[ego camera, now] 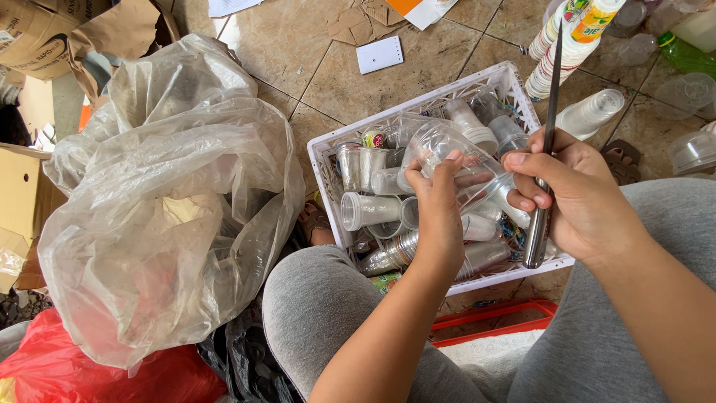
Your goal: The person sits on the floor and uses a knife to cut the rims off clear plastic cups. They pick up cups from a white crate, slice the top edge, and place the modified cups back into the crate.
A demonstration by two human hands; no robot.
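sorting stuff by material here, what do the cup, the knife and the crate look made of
Cup in the left hand: thin clear plastic, glossy; the crate shows through it.
Knife in the right hand: probably steel; dark, slim pointed blade and a shiny grey handle.
Crate: white moulded plastic, matte, with lattice walls.

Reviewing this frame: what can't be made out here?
Head view only:
- Clear plastic cup: its base is covered by the left hand and right hand.
- Knife: handle partly wrapped by the right hand.
- Big clear bag: contents blurred by crumpled film.
- White crate: near wall hidden by the hands.
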